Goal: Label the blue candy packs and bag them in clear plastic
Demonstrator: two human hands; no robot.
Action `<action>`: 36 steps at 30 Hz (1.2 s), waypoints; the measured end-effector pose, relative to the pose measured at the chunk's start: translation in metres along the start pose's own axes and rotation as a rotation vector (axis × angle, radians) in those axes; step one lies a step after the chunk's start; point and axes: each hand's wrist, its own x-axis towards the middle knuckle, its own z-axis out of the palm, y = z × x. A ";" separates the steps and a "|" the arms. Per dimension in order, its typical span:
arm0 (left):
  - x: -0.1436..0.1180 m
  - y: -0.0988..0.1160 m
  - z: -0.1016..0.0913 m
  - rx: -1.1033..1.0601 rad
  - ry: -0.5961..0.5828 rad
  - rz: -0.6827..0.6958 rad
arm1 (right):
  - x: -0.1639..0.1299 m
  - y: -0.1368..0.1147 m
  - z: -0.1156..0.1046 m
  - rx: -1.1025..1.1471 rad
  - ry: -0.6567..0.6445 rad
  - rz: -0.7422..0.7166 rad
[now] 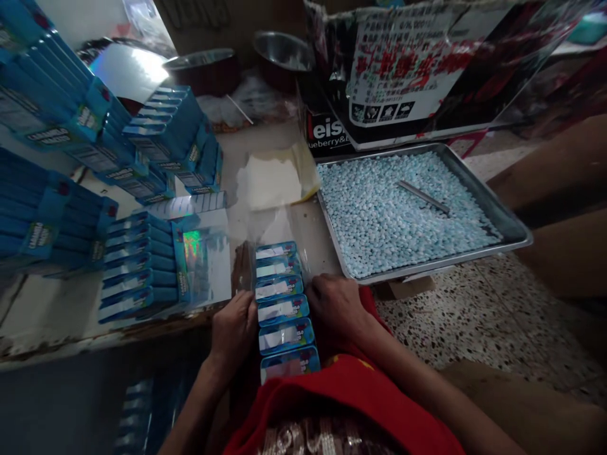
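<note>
Left hand [233, 328] and right hand [337, 304] pressed flat, fingers closed, against opposite long sides of row of small tins [283, 309]. Row's long axis near-to-far, from lap to table [47, 316] edge; both hands equally close. Tray of pale pellets [512, 230] far right, blue boxes [137, 265] left.

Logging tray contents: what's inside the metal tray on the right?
The metal tray is filled with small pale blue-white candies; a thin metal strip lies on top. The tray bottom is covered, not visible.
</note>
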 end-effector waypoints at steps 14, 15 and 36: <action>0.001 0.000 -0.015 0.163 0.505 0.214 | -0.003 -0.002 -0.024 0.175 0.323 -0.292; -0.004 0.000 -0.016 0.128 0.481 0.201 | -0.009 -0.003 -0.026 0.179 0.316 -0.308; -0.050 -0.023 -0.002 0.037 0.099 0.355 | -0.046 -0.002 -0.013 0.316 0.190 -0.236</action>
